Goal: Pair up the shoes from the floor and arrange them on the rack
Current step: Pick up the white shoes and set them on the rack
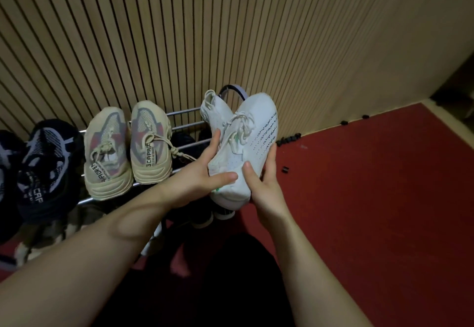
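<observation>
I hold a pair of white sneakers (252,131) together over the right end of the metal shoe rack (188,124). My left hand (202,170) grips the pair from the left side, thumb across the heel. My right hand (261,183) cups the heel and right side. One white shoe lies partly behind the other, toes pointing to the wall. A beige pair (125,147) sits side by side on the rack's top shelf, heels toward me. A black and white pair (43,170) stands at the left.
A ribbed wooden wall (179,31) runs behind the rack. Dark shoes (202,217) sit on a lower shelf under my hands. Red floor (372,198) spreads to the right, with small black caps (288,140) scattered near the wall. The rack's curved end frame (233,89) rises behind the white pair.
</observation>
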The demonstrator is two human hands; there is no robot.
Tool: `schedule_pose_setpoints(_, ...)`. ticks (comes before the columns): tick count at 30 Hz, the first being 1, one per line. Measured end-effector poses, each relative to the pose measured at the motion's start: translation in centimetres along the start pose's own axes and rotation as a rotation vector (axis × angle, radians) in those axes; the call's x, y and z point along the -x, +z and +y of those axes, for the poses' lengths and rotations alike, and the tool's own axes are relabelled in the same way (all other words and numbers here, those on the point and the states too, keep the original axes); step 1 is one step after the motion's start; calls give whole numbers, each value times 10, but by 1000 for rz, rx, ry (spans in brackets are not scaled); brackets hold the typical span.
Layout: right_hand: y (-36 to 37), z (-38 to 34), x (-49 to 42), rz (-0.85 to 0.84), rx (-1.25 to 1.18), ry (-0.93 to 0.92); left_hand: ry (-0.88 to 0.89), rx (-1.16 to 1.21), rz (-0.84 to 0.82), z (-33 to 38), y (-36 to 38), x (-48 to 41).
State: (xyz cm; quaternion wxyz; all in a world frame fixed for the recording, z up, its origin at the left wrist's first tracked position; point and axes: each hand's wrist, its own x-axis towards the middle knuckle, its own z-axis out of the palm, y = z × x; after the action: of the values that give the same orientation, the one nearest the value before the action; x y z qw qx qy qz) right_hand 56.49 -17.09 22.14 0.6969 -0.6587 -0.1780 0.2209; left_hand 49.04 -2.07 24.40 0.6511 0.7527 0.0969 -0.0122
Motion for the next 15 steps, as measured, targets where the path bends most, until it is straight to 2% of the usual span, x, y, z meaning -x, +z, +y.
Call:
schedule_pose_setpoints(4, -16, -1, -1, 51, 17, 11, -103, 46, 5, 2, 6, -8)
schedule_pose_setpoints(9, -54, -1, -1, 68, 188, 14, -268, -246, 269, -7, -2, -37)
schedule_pose_setpoints(12, -67, -1, 1, 124, 147, 3, -446, -18, 273, -13, 14, -57)
schedule_pose_setpoints(15, -72, 1, 3, 180, 118, 13, -412, 161, 345, -17, 36, -75)
